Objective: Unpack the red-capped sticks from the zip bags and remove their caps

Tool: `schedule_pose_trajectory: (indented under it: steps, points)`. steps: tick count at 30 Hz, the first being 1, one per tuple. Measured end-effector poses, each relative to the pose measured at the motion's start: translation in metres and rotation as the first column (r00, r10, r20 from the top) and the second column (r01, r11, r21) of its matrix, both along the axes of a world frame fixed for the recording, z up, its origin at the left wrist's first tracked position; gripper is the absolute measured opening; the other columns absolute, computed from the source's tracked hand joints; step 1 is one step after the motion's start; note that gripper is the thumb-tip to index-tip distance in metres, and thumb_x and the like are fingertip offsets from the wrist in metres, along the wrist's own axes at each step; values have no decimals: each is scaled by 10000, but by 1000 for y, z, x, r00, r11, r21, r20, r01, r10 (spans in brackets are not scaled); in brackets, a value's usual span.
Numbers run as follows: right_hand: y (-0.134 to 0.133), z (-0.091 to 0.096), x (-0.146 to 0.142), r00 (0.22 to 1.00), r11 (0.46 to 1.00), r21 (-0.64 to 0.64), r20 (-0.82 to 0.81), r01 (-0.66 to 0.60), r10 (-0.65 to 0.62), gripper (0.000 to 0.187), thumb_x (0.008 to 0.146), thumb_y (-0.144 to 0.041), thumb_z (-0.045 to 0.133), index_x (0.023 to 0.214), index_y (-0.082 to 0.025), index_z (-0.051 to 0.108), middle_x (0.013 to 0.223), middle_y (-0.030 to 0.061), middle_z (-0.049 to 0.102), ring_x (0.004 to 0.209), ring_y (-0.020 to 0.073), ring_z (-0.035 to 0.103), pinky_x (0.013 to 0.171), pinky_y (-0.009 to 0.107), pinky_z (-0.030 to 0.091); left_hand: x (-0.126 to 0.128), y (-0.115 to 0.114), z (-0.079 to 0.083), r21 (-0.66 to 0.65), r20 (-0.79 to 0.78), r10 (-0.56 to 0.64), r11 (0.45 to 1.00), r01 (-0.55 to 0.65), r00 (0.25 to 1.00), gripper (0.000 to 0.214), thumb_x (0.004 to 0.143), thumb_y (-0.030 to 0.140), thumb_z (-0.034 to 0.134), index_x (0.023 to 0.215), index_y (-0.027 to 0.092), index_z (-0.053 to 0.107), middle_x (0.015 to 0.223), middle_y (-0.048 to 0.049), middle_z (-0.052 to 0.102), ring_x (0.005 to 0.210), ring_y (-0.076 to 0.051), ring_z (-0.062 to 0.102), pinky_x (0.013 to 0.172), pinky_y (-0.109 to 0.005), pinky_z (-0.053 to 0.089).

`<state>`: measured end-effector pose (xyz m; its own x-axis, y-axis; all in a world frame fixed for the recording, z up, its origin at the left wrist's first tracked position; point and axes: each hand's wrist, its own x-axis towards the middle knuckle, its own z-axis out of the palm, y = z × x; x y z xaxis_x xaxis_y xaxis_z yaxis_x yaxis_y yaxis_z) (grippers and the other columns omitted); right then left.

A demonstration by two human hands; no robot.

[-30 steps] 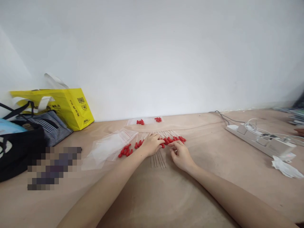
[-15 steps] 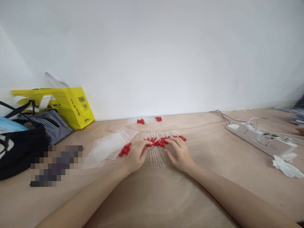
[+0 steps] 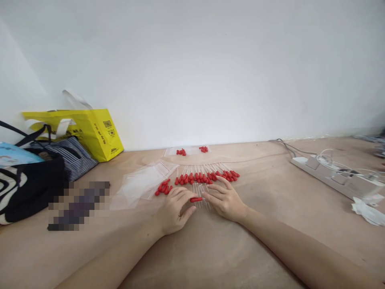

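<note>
Between the fingers and thumb of my left hand is a red rubber bulb, held sideways. Its open end points at the fingertips of my right hand, which are closed around what looks like a clear glass dropper tube, mostly hidden. Loose glass tubes lie on the table between and under my hands. Behind them runs a fanned row of droppers with red bulbs, their glass stems pointing away from me. To the left of that row sits a small pile of loose red bulbs.
Flat clear zip bags lie to the left. Bagged droppers with red bulbs rest by the wall. A yellow bag and a black bag stand at left. A power strip and a crumpled tissue are at right.
Both hands have drawn back toward me from the row of droppers. My left hand now has a red bulb out in front of the row, meeting my right fingertips.
</note>
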<state>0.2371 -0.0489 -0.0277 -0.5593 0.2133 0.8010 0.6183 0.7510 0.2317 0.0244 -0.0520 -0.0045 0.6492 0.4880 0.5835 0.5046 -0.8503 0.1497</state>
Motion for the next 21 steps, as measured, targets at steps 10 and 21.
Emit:
schedule_pose_trajectory:
  steps: [10, 21]
  points:
    - [-2, -6, -3, 998, 997, 67, 53, 33, -37, 204, 828, -107, 452, 960, -178, 591, 786, -5, 677, 950, 160, 559, 1046, 480, 161, 11, 1, -8, 318, 42, 91, 943, -99, 995, 136, 827, 189, 477, 845, 191, 612, 891, -7, 680, 895, -179, 571, 891, -395, 360]
    - [-4, -7, -5, 999, 999, 23, 21, 44, -45, 151, 823, -129, 459, 865, -201, 585, 721, -17, 675, 972, 135, 554, 1055, 462, 103, 8, -8, -2, 336, -87, 158, 934, -120, 984, 279, 800, 68, 371, 760, 203, 611, 991, 3, 661, 958, -204, 554, 937, -491, 283]
